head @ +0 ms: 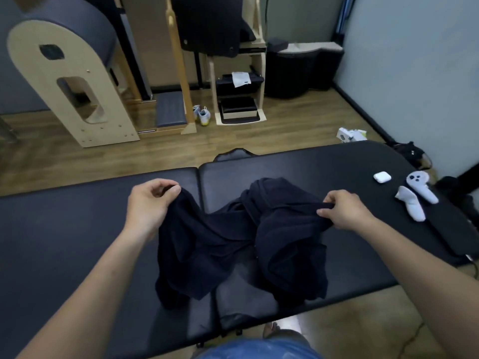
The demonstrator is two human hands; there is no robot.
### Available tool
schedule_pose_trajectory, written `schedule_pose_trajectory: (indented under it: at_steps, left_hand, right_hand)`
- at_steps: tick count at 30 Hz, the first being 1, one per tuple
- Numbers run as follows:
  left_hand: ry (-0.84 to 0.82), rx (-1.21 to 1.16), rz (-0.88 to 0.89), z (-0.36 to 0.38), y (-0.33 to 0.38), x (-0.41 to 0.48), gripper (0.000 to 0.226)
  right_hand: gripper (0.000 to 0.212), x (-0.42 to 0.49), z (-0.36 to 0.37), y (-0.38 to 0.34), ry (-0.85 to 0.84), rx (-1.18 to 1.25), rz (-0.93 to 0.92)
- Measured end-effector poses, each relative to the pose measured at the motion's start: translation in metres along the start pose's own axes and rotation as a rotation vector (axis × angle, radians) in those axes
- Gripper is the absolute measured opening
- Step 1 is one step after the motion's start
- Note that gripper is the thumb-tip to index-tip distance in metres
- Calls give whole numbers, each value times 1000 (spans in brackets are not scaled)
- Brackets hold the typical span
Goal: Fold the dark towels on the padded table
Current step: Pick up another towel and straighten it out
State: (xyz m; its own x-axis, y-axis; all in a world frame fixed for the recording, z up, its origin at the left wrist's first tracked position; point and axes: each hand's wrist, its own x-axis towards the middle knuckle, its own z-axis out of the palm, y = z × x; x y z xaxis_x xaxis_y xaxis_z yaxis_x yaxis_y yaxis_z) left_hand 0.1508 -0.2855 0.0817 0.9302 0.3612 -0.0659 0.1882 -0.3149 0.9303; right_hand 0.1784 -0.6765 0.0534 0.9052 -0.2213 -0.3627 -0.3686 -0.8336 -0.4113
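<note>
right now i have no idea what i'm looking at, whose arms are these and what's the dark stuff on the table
There is no machine here: the single picture comes from a camera worn on a person's head, looking forward and down, so the two bare arms are the wearer's own. The left hand and right hand each grip a part of a crumpled dark towel, raised a little off the padded table; the rest droops and lies bunched, and whether it is one towel or more I cannot tell. At the table's right end lie a small white case and two white handheld controllers.
</note>
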Motion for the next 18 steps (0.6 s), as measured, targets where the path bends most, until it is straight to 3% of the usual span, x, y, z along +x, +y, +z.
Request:
schedule_pose_trajectory:
  at_steps: [2, 4, 7, 11, 15, 18]
  left_hand:
    - [35, -57, 6, -2, 10, 2, 12]
    - [98, -185, -12, -4, 26, 3, 15]
    - [127, -358, 24, -8, 55, 4, 16]
    - [54, -377, 84, -12, 78, -6, 17]
    - [-93, -408, 187, -1, 91, -26, 20]
    - [-206, -399, 250, 11, 92, -36, 21]
  right_hand:
    - [22, -10, -8, -5, 36, 7, -8]
    - [22, -22, -17, -23, -13, 329, -72]
    - [4, -52, -37, -64, -172, 721, -228]
    - [19, -89, -52, -106, -306, 913, -380]
    - [36, -113, -56, -140, -461, 847, -584]
    - [29, -114, -47, -160, -370, 577, -719]
